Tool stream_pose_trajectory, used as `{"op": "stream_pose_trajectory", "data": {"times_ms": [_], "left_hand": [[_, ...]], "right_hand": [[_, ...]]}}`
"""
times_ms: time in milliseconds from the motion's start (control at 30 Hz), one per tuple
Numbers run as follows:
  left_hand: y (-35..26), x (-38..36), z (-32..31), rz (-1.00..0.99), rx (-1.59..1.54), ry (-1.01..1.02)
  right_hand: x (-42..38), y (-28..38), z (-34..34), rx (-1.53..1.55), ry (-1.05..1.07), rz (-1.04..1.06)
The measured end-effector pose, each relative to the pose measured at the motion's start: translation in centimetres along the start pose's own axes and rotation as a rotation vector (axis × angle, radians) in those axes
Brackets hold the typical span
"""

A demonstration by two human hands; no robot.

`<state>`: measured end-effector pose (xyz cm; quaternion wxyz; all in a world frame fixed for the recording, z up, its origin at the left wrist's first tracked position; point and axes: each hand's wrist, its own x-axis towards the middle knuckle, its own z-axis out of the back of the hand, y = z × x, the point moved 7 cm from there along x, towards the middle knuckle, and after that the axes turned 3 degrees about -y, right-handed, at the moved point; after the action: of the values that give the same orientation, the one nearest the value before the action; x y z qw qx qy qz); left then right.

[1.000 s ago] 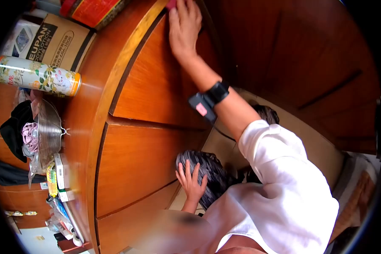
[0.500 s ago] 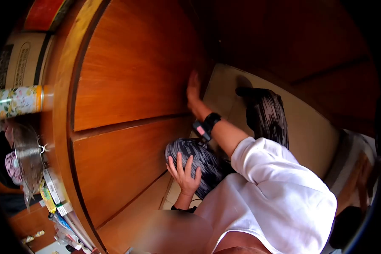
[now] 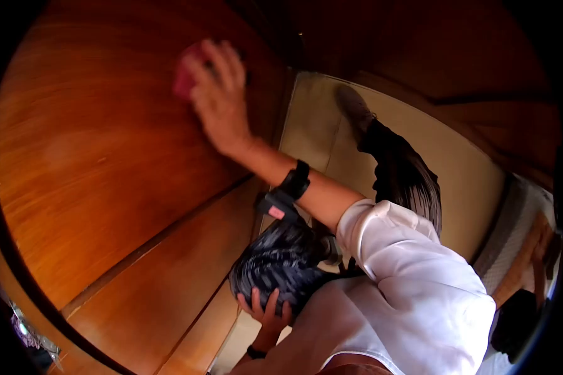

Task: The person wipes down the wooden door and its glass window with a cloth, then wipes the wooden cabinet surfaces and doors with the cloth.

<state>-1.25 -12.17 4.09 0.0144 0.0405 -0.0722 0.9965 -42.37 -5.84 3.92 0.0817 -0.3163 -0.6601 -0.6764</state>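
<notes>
My right hand is pressed over a pinkish-red cloth on the upper wooden panel. It is blurred by motion, and the cloth is partly hidden under the fingers; I cannot make out its exact kind. A black strap with a small device sits on the right wrist. My left hand rests with fingers apart on my bent knee, in patterned dark trousers, and holds nothing.
Tan floor tiles lie beyond the panel, with my shoe on them. A dark wooden surface rises opposite. Shiny items show past the panel's edge at lower left. A grey-white cushioned edge stands at right.
My right hand has swung left and up across the panel, and the cloth now shows under it. The view has shifted left, so most shelf items have gone out of sight. My left hand stays on the knee.
</notes>
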Motion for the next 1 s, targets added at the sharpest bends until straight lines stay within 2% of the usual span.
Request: {"op": "stream_pose_trajectory", "data": {"times_ms": [67,100,133,167,233,267,333,367,433,500,567,600,633,700,733,800,867,933,1000], "left_hand": [[-0.1,-1.2,-0.5,0.041,0.035,-0.008],[0.0,-1.4,-0.6,0.125,0.019,-0.004],[-0.1,-1.2,-0.6,0.21,0.007,0.002],[-0.6,-0.9,-0.5,0.212,0.016,0.008],[-0.6,-0.4,-0.3,0.247,0.007,-0.03],[-0.7,-0.2,-0.3,0.243,0.016,-0.038],[-0.5,-0.4,-0.3,0.22,-0.016,-0.049],[-0.1,-0.8,-0.5,0.229,-0.027,-0.055],[-0.3,-0.5,-0.7,0.169,-0.043,-0.017],[-0.6,0.0,-0.3,0.124,-0.032,-0.012],[-1.5,1.6,0.5,0.117,0.006,0.04],[-1.5,1.6,0.5,0.115,0.01,0.032],[-1.4,1.5,0.3,0.112,0.011,0.025],[-1.6,1.6,0.2,0.118,0.03,0.027],[-1.7,1.6,0.2,0.125,0.047,0.024],[-1.7,2.0,0.3,0.129,0.05,0.025],[-1.6,1.4,0.0,0.122,0.041,-0.022],[-0.9,0.3,-0.9,0.117,0.033,-0.052],[-0.5,-0.3,-1.1,0.118,0.026,-0.076]], "right_hand": [[-0.2,-7.9,0.9,-0.01,-0.15,-0.168],[-0.5,-12.0,1.6,-0.002,-0.213,-0.275],[-1.3,-16.3,1.8,-0.016,-0.242,-0.401],[-2.7,-20.5,2.0,-0.033,-0.273,-0.526],[-6.0,-27.2,2.0,-0.102,-0.318,-0.66],[-6.5,-28.9,2.0,-0.09,-0.322,-0.658],[-9.4,-31.6,2.0,-0.008,-0.335,-0.905],[-9.7,-31.5,2.5,-0.015,-0.324,-0.896],[-12.1,-31.7,2.0,0.153,-0.25,-1.273],[-14.0,-29.9,1.2,0.059,-0.194,-1.304],[-13.8,-25.9,1.3,-0.097,-0.262,-1.229],[-14.2,-24.9,0.4,0.07,-0.372,-1.057],[-12.0,-18.5,1.2,0.151,-0.407,-1.033],[-9.3,-10.3,0.9,-0.031,-0.307,-0.603],[-8.1,-5.7,0.3,-0.146,-0.268,-0.476],[-4.9,3.8,0.3,-0.043,-0.074,-0.415],[-3.7,11.9,0.6,0.113,-0.112,-0.157],[-3.9,16.7,-0.1,0.278,-0.019,-0.032],[-5.1,18.0,-0.4,0.327,0.089,0.07]]}}
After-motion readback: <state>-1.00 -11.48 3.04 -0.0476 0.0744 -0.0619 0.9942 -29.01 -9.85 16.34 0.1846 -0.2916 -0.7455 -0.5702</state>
